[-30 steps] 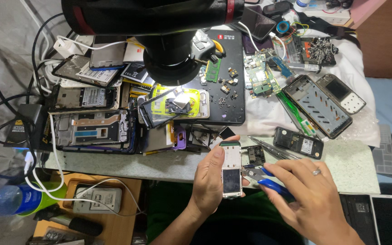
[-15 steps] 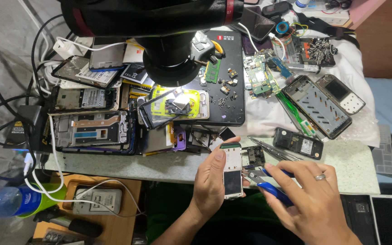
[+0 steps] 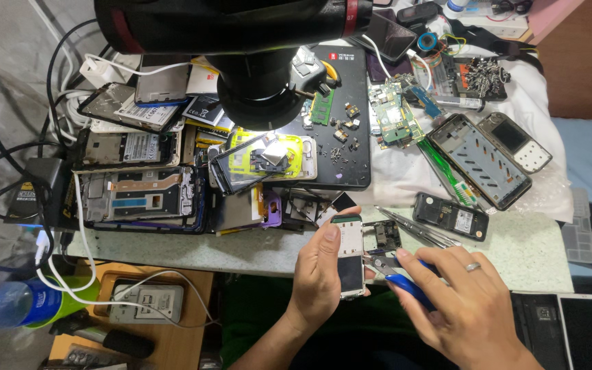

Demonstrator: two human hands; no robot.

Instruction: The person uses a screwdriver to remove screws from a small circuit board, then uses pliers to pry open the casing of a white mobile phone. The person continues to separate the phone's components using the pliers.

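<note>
Near the counter's front edge, phone module and blue pliers in my two grips.

Closest to me, my left hand (image 3: 320,277) is closed around a small phone module (image 3: 350,257), silver-framed with a dark screen, held upright just off the counter (image 3: 536,250). My right hand (image 3: 464,301) is wrapped around blue-handled pliers (image 3: 399,274), their tips touching the module's right side. Farther back, a white-labelled black phone body (image 3: 451,216) lies beside tweezers (image 3: 412,227); beyond, a green circuit board (image 3: 395,120) rests on the cloth.

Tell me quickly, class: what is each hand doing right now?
Left hand: closed around a small phone board.
Right hand: gripping blue-handled pliers, tips at the board.
</note>
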